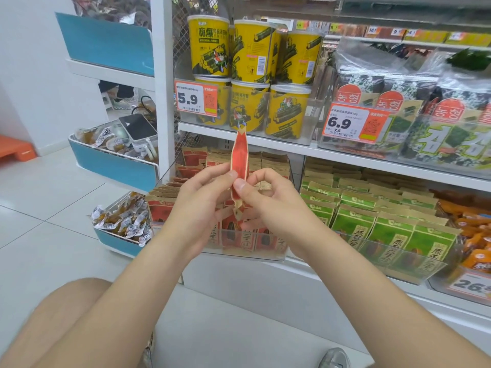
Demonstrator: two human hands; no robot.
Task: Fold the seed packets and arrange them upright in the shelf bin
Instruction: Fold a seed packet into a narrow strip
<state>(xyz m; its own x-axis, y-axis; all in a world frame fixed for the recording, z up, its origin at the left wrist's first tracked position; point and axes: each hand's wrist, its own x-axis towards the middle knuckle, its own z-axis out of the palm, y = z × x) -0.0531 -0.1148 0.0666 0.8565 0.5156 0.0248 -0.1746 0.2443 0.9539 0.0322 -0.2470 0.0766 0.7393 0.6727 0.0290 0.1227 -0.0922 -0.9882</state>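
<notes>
A red and tan seed packet [239, 155] stands edge-on and upright between my two hands, in front of the shelf. My left hand [202, 200] pinches its lower left side with thumb and fingers. My right hand [268, 200] pinches its right side, thumb pressed on the red face. Behind and below my hands sits a clear shelf bin [239, 251] holding several red seed packets [164, 211] standing upright in rows.
A clear bin of green packets [372, 221] stands to the right of the red ones. Yellow canisters [249, 75] and seaweed bags [398, 107] fill the shelf above. A blue and white rack [114, 166] of wrapped snacks stands at left. My knee [79, 314] is low left.
</notes>
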